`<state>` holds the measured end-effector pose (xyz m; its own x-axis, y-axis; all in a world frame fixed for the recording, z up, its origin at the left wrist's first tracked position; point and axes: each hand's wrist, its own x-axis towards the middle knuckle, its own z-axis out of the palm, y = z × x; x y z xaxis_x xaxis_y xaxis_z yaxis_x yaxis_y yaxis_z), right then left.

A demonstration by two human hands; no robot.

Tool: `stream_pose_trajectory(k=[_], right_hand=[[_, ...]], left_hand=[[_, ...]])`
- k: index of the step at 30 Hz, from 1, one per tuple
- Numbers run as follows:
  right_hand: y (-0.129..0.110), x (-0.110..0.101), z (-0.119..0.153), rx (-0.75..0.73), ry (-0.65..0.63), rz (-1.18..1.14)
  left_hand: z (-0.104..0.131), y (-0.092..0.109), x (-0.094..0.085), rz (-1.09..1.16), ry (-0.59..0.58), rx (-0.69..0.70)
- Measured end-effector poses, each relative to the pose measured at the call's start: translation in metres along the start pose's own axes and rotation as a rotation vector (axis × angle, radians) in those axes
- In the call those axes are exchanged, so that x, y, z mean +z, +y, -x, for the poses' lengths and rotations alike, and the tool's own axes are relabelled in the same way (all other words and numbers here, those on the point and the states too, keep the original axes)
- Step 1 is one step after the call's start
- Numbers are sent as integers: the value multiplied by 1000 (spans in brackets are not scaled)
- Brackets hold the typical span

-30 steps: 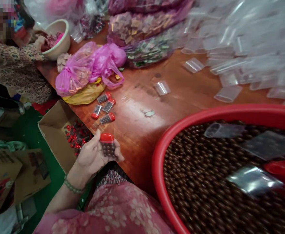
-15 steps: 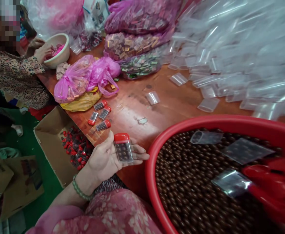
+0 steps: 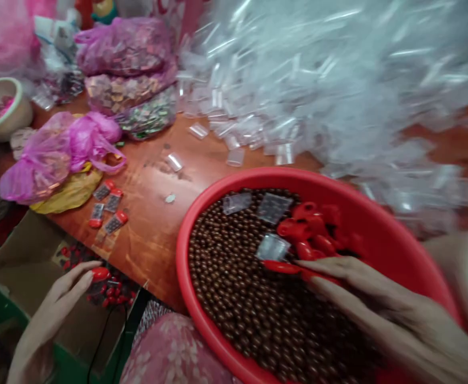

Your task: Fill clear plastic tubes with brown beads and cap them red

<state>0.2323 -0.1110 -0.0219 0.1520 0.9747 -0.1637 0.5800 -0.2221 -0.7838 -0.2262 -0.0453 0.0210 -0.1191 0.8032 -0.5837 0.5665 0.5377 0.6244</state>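
Observation:
My left hand [image 3: 55,306] reaches over the cardboard box at the table's left edge. Between its thumb and fingertips is a small clear container with a red cap [image 3: 100,274]; its lower part is blurred. My right hand [image 3: 394,309] is inside the big red basin [image 3: 185,250], its fingers pinched on a red cap [image 3: 317,275]. Under it spread shiny brown chocolate balls [image 3: 234,288]. More red caps [image 3: 298,229] are heaped beside the fingertips, and clear plastic sleeves [image 3: 272,248] lie on the balls.
Below the table edge, the cardboard box [image 3: 21,250] contains several red-capped containers. A few filled ones [image 3: 113,200] lie on the table [image 3: 149,213]. Pink bags [image 3: 45,160] and a white bowl [image 3: 21,109] stand farther left. Clear sleeves [image 3: 298,90] are piled behind the basin.
My left hand has gone from the basin's side to above the box, turning from palm-up to a pinch on the filled container. My right hand has come into view. The view has swung right.

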Motion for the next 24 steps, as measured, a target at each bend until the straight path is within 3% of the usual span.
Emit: stream_pose_trajectory(k=[1,3,5,7,10,12,14,16,19,24], right_hand=[[-15,-1,-9,4,-44,-46],[-36,0,-23,-3,-12,-68],[-44,1,-27,28,-7,-75],[-43,1,-25,65,9,-82],[-39,-5,-20,117,31,-81],[-39,-10,-19,126,35,-80],[-40,-15,-19,120,39,-69],[-40,-19,-21,114,31,-54],[-37,-22,-21,102,22,-60],[-36,-25,-20,125,11,-41]], left_hand=[[-5,-6,-8,-223,157,27],[-17,-7,-13,-491,384,149],[-27,11,1,-522,432,312],[-34,44,30,-420,316,503],[-36,105,84,-321,254,917],[-31,142,118,-254,80,1162],[-26,170,146,-346,-156,1391],[-25,189,168,-599,-322,1586],[-36,205,192,-962,-425,1771],[-56,214,212,-1217,-554,1801]])
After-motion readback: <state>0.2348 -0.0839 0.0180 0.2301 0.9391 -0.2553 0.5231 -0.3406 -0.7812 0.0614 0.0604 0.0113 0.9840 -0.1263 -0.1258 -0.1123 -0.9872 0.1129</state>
